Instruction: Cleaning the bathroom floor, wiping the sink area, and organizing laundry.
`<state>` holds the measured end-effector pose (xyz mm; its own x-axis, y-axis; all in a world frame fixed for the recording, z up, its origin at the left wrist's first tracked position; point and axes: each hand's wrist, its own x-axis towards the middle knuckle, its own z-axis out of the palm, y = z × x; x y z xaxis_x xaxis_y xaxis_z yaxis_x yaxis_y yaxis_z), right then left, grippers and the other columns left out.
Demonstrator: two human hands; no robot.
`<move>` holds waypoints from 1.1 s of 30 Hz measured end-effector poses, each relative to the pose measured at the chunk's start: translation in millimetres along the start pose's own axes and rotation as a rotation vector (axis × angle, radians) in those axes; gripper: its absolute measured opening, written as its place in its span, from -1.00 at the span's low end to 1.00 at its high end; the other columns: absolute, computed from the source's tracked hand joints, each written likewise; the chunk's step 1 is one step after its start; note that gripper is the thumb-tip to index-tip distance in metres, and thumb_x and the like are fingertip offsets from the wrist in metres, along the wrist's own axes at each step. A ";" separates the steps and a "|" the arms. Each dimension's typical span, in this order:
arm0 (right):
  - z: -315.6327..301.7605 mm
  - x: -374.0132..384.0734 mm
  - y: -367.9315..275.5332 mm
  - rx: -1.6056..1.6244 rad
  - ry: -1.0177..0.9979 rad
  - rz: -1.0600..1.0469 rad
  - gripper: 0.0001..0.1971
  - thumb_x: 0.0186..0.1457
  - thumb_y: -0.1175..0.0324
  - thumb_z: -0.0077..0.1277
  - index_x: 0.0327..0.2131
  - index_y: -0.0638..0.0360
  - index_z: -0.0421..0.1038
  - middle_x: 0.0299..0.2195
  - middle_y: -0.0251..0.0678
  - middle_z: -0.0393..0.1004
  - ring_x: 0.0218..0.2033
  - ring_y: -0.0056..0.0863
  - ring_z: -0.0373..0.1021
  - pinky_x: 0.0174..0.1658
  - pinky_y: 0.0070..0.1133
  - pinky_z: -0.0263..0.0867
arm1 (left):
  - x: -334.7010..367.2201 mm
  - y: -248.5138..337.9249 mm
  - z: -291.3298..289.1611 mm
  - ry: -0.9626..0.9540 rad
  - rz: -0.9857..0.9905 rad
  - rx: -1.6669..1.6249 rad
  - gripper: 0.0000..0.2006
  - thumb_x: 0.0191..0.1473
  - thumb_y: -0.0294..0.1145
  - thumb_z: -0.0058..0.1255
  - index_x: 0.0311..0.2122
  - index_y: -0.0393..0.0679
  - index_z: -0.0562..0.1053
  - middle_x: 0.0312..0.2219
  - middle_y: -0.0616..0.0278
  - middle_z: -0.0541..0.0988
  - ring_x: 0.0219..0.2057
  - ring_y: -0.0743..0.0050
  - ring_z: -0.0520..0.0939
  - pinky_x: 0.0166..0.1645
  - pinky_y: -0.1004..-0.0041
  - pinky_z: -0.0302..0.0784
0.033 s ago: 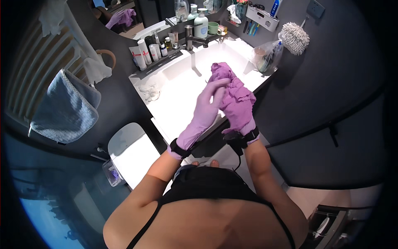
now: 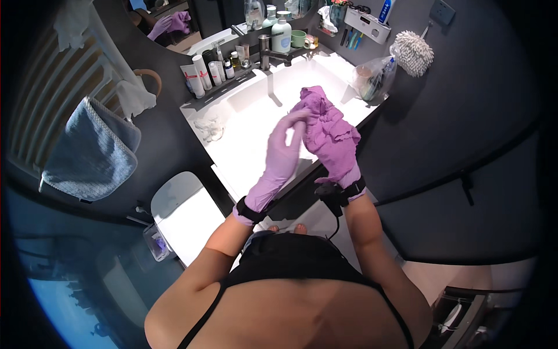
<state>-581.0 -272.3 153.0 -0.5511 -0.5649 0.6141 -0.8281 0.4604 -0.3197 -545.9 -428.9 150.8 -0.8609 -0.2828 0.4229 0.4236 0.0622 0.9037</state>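
A crumpled purple cloth [image 2: 329, 129] covers my right hand, hiding its fingers; only the lilac glove's cuff [image 2: 351, 175] shows below it. I cannot see how the fingers lie under the cloth. My left hand [image 2: 283, 148], in a matching lilac glove, is beside the cloth's left edge. Its fingers are bent toward the cloth, with a gap between them and the thumb; the fingertips are slightly blurred and seem to brush the cloth. Each wrist wears a black strap. Both hands are over the front right part of the white washbasin [image 2: 238, 148].
A dark tap [image 2: 265, 52] stands behind the basin, with several bottles and tubes and a pump bottle [image 2: 282, 35] beside it. White crumpled material [image 2: 209, 129] lies at the basin's left, a clear bag [image 2: 375, 81] at its right. A blue-grey towel [image 2: 96, 148] hangs left above a white toilet lid [image 2: 181, 200].
My left hand has drawn back slightly to the left from the cloth, its fingers no longer lying over it. The cloth-covered right hand has shifted and turned a little.
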 end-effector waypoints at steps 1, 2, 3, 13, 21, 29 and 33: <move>0.4 5.8 8.0 0.075 -0.001 0.035 -0.58 -0.05 0.15 -0.02 -0.11 0.12 0.34 -0.21 -0.30 0.43 -0.20 -0.32 0.34 -0.12 -0.43 0.21 | 1.5 -2.4 -6.9 0.031 0.034 0.100 -0.65 0.15 -0.21 -0.19 -0.06 -0.22 0.35 -0.07 0.09 0.41 0.00 0.34 0.38 0.09 0.34 0.25; 1.3 1.6 8.5 0.150 -0.002 0.070 -0.59 -0.03 0.16 -0.04 -0.11 0.13 0.34 -0.20 -0.30 0.43 -0.19 -0.34 0.34 -0.12 -0.44 0.21 | -0.8 -4.4 -8.7 0.061 0.068 0.200 -0.68 0.16 -0.24 -0.16 -0.07 -0.22 0.37 -0.08 0.10 0.42 0.00 0.35 0.39 0.08 0.35 0.25; 3.2 1.3 9.1 0.225 -0.003 0.106 -0.60 -0.01 0.16 -0.06 -0.11 0.14 0.34 -0.20 -0.30 0.43 -0.19 -0.35 0.34 -0.11 -0.44 0.21 | 0.5 -7.3 -8.9 0.073 0.042 0.185 -0.63 0.15 -0.19 -0.14 -0.04 -0.23 0.34 -0.04 0.07 0.38 0.03 0.32 0.35 0.09 0.34 0.24; 45.0 33.2 30.4 1.026 -0.032 0.575 -0.67 0.18 0.20 -0.27 -0.11 0.19 0.31 -0.20 -0.34 0.40 -0.16 -0.47 0.35 -0.03 -0.51 0.23 | -6.3 -21.1 -25.4 -0.208 -0.306 0.351 -0.39 -0.03 0.20 -0.04 -0.17 -0.26 0.43 -0.35 0.07 0.57 -0.24 0.20 0.57 -0.12 0.36 0.41; 35.3 23.2 23.0 0.980 -0.334 0.763 -0.60 0.21 0.13 -0.30 -0.06 0.24 0.30 -0.14 -0.29 0.41 -0.14 -0.49 0.36 -0.03 -0.53 0.22 | 7.0 -15.8 -83.4 0.130 -0.254 0.013 -0.68 0.12 -0.24 -0.03 -0.16 -0.32 0.46 -0.44 0.26 0.56 -0.44 0.65 0.50 -0.28 0.63 0.41; 58.6 31.9 3.7 1.674 0.186 0.864 -0.54 0.23 0.06 -0.35 -0.05 0.28 0.23 -0.12 -0.18 0.35 -0.06 -0.39 0.29 0.00 -0.50 0.22 | -14.7 -6.8 -93.2 0.010 -0.015 0.119 -0.72 0.13 -0.29 -0.06 -0.17 -0.31 0.42 -0.45 0.25 0.38 -0.39 0.52 0.41 -0.23 0.55 0.31; 45.0 43.8 -9.0 1.685 0.274 0.809 -0.56 0.23 0.08 -0.34 -0.06 0.27 0.24 -0.16 -0.20 0.36 -0.10 -0.38 0.30 -0.01 -0.52 0.22 | -35.0 -7.3 -83.9 0.011 -0.232 0.044 -0.65 0.13 -0.17 -0.07 -0.13 -0.26 0.40 -0.34 0.23 0.45 -0.32 0.51 0.46 -0.18 0.57 0.33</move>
<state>-602.3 -332.0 150.3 -0.9178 -0.3969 0.0028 0.2718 -0.6336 -0.7243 -495.2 -499.8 123.8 -0.9305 -0.3045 0.2033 0.2019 0.0364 0.9787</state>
